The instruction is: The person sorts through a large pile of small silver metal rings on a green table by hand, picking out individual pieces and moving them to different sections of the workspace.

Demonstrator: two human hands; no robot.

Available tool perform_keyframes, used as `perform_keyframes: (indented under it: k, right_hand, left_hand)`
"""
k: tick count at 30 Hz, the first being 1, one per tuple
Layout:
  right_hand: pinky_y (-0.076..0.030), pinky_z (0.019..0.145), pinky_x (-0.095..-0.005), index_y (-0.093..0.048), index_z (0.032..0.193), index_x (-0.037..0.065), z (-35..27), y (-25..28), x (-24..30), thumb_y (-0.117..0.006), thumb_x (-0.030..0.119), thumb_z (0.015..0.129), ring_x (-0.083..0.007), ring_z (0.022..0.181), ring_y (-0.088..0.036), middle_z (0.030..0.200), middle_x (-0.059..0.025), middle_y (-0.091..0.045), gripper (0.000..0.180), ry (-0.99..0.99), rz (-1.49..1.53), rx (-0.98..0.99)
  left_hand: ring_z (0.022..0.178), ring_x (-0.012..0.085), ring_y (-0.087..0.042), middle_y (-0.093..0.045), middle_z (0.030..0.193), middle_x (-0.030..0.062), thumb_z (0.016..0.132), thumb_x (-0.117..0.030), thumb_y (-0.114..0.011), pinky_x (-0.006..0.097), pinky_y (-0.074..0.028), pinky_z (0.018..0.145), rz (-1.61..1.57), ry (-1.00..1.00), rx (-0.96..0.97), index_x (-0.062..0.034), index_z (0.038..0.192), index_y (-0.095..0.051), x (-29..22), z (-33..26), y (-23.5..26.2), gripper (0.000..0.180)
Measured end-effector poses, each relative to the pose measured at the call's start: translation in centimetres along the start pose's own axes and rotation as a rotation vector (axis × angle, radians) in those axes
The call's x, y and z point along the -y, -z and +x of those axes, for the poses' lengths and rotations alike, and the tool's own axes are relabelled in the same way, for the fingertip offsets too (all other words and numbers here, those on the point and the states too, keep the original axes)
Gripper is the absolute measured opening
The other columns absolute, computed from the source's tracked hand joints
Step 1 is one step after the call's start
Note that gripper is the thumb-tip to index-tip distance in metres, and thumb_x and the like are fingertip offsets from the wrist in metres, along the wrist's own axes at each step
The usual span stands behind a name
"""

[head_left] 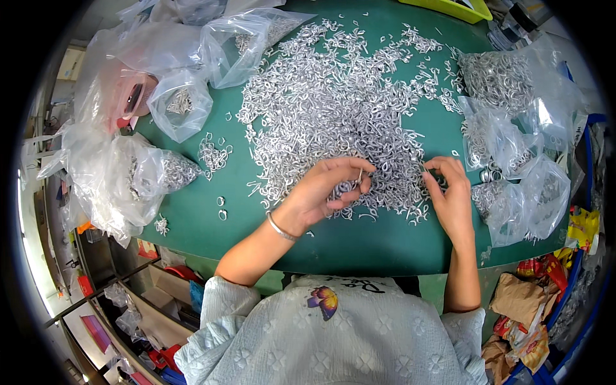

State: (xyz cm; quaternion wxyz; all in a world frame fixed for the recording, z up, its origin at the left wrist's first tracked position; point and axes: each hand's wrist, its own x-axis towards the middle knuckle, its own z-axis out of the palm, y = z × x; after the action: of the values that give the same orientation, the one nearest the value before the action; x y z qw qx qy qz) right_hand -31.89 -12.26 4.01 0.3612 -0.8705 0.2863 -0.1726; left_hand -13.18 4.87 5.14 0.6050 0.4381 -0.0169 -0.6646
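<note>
Sorting through the big heap of small silver metal rings (pixel 340 109), the person has the left hand (pixel 324 192) cupped around a clutch of loose rings (pixel 345 190), its fingers closed on them, with thumb and forefinger pinching one ring up at the tips. The right hand (pixel 452 196) sits just to the right of it at the heap's near edge, fingertips drawn together on a ring, though whether it actually grips one is too small to tell. To do this well, I judge the left palm should stay tilted upward so the gathered rings do not spill, and the right should pluck single pieces from the loose fringe rather than the tangled middle ahead of both hands. The rings are far too many to count, several hundred at least. Left of the left hand lie about four clear plastic bags (pixel 179 106) holding rings; right of the right hand sit roughly four more bags (pixel 520 186). One silver bangle (pixel 280 228) circles the left wrist, and everything rests on one green table (pixel 359 244).
</note>
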Motion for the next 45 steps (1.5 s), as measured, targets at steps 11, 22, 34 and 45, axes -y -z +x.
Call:
perform_keyframes:
  k: [11, 22, 34, 45]
  right_hand:
    - [-0.040, 0.082, -0.0393, -0.064, 0.090, 0.002, -3.0, 0.9, -0.1, -0.068, -0.001, 0.073, -0.0286, 0.093, -0.054, 0.096, -0.0089, -0.059, 0.017, 0.180, -0.180, 0.083]
    - [-0.043, 0.097, -0.0325, -0.054, 0.120, -0.003, -5.0, -4.5, 4.0, -0.040, 0.020, 0.103, -0.0192, 0.110, -0.057, 0.117, -0.0118, -0.060, 0.031, -0.252, 1.100, -0.043]
    - [-0.036, 0.110, -0.0382, -0.045, 0.132, 0.006, -7.1, -7.4, 6.3, -0.028, 0.034, 0.103, -0.0254, 0.119, -0.052, 0.124, -0.0109, -0.054, 0.044, -0.562, 2.018, 0.095]
    - [-0.035, 0.039, -0.0235, -0.058, 0.097, 0.006, -7.4, -4.8, 3.5, -0.050, 0.023, 0.100, -0.0135, 0.067, -0.044, 0.087, -0.0064, -0.053, 0.019, -1.083, 2.229, 0.017]
  left_hand:
    - [0.052, 0.0058, -0.044, -0.057, 0.075, 0.0049, 0.097, -0.012, -0.055, 0.017, -0.028, 0.039, 0.054, 0.058, -0.046, 0.0028, 0.103, -0.066, 4.6, -2.4, -0.3, 0.019]
    - [0.065, 0.0101, -0.053, -0.060, 0.082, 0.0059, 0.101, -0.026, -0.048, 0.021, -0.040, 0.050, -0.313, -0.235, -0.119, 0.0006, 0.101, -0.063, 8.0, -1.2, -3.7, 0.031]
    - [0.110, 0.0341, -0.056, -0.059, 0.113, 0.0170, 0.079, 0.000, -0.058, 0.042, -0.040, 0.100, 1.072, -1.233, -0.247, 0.0009, 0.103, -0.066, 9.4, 0.2, -6.9, 0.025]
    - [0.097, 0.0282, -0.056, -0.059, 0.106, 0.0104, 0.074, 0.004, -0.068, 0.038, -0.043, 0.081, 1.242, -1.148, -0.553, -0.0056, 0.098, -0.065, 7.1, -1.5, -1.8, 0.027]
